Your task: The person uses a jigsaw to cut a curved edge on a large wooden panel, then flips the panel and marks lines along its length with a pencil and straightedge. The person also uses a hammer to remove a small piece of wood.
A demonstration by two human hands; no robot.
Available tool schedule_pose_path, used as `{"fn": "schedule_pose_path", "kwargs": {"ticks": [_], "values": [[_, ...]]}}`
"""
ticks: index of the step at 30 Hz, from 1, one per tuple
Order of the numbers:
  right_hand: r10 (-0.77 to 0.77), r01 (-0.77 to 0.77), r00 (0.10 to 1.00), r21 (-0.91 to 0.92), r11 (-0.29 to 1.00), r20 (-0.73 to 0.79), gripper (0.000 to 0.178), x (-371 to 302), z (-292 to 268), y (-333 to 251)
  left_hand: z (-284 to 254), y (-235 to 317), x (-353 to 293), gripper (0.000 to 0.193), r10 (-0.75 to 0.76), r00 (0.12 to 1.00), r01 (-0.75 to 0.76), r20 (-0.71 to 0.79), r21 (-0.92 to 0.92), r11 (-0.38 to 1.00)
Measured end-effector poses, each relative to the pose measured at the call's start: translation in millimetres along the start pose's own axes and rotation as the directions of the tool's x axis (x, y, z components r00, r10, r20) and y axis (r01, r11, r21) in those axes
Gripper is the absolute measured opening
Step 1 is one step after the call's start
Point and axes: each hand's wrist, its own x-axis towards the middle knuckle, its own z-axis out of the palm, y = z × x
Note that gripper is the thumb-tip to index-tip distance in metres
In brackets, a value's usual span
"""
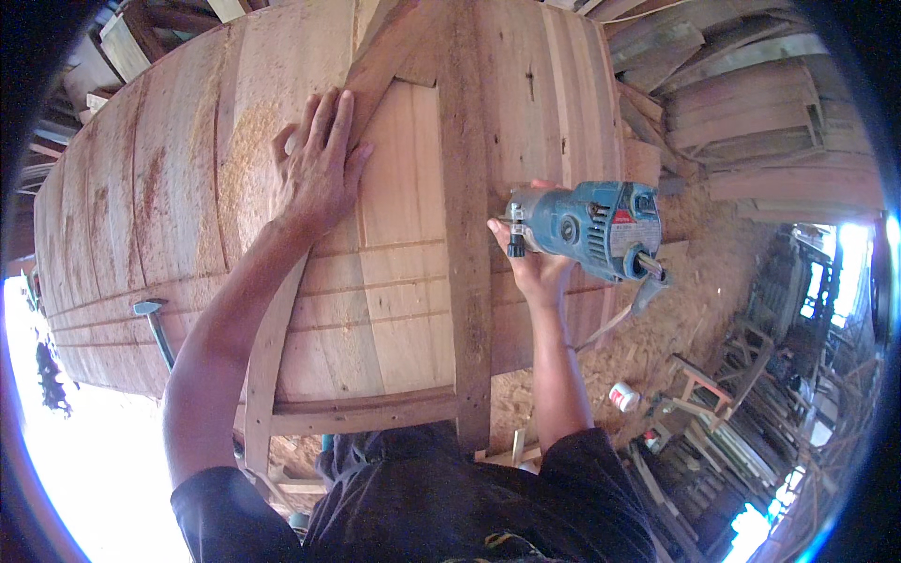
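In my right hand [537, 267] is a blue trim router [591, 225], lying on its side with its base toward the wooden frame's upright bar [466, 235]. My fingers wrap round its metal base end, and part of them is hidden behind the tool. My left hand [324, 155] lies with fingers stretched over the slanted brace [380, 80] of that frame. Beneath the frame spreads a broad panel of joined wooden planks [404, 328], with grooves cut across it. The router's bit is hidden from view.
A hammer [155, 319] rests on the panel at the left, near my left forearm. Sawdust [249, 141] lies beside my left hand. A cord [610, 327] hangs from the router. Farther right are a white tub [623, 396] on the ground and stacked timber [751, 131].
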Motion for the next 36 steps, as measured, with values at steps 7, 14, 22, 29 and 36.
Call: {"fn": "schedule_pose_path", "kwargs": {"ticks": [7, 14, 22, 29, 36], "values": [[-0.028, 0.030, 0.999, 0.102, 0.994, -0.015, 0.073, 21.9, 11.2, 8.2, 6.6, -3.0, -1.0, 0.071, 0.007, 1.000, -0.007, -0.003, 0.010, 1.000], [-0.044, 0.045, 0.999, 0.073, 0.996, -0.024, 0.072, 34.1, 15.3, 12.6, -3.1, 0.5, -0.4, 0.071, 0.009, 1.000, -0.009, 0.012, -0.018, 1.000], [0.015, -0.013, 1.000, 0.099, 0.995, -0.022, 0.074, 50.2, 17.3, 27.0, -7.6, 2.5, 1.2, 0.070, -0.005, 0.998, 0.006, 0.056, -0.006, 1.000], [-0.074, 0.081, 0.994, 0.094, 0.992, -0.074, 0.065, 69.4, 26.2, 28.6, -13.9, 6.2, 2.1, 0.071, -0.018, 0.996, 0.019, 0.086, -0.009, 1.000], [-0.027, 0.030, 0.999, 0.122, 0.992, -0.029, 0.061, 85.7, 31.4, 24.0, -18.5, 6.2, 3.3, 0.069, -0.006, 0.996, 0.007, 0.086, -0.009, 1.000]]}}
